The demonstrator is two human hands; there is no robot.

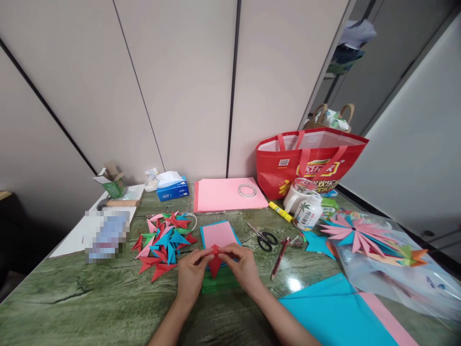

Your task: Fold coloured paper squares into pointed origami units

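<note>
A small folded red paper piece hangs between both hands, its point toward me. My left hand pinches its left side, and my right hand pinches its right side. Beneath and behind them lies a stack of small paper sheets, pink on top with blue edges showing. Green paper lies just in front of that stack, partly hidden by the hands. To the left is a pile of folded paper pieces in red, blue, pink and green.
Black scissors, a dark red pen and a yellow glue stick lie to the right. Large blue sheets cover the front right. Behind stand a red bag, a white bottle and a tissue box.
</note>
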